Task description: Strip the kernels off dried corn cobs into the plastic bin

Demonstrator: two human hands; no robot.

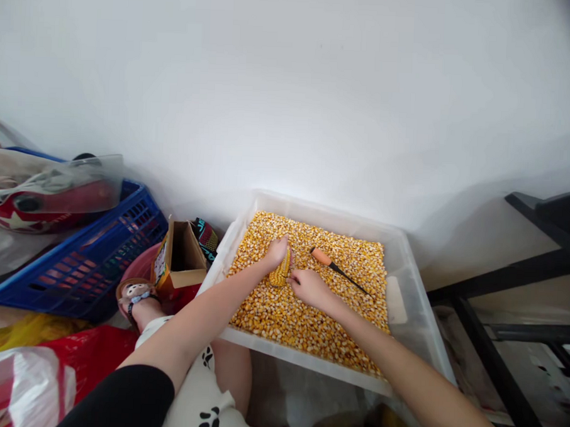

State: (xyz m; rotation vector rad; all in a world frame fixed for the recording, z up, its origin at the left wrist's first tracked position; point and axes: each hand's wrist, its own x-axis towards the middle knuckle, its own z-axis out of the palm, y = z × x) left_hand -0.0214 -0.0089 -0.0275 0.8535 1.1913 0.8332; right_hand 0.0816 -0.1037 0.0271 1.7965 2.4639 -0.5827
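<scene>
My left hand [277, 251] is closed round the upper end of a yellow corn cob [279, 275], which is tilted over a bed of loose corn kernels [271, 320]. Against the cob's lower right side rest the closed fingers of my right hand [305, 286]; whether a kernel is between them is too small to tell. Rows of kernels cover the visible part of the cob. To the right of my hands, a screwdriver-like tool [337, 268] with an orange handle and a thin dark shaft lies on the kernels. All this is inside a translucent plastic bin [332, 210].
At the left stands a blue plastic basket [118, 244] holding a red helmet [53, 203] and bags. An open cardboard box [188, 278] is beside the bin. A black metal frame [491, 361] is close on the right. Behind the bin rises a white wall [290, 100].
</scene>
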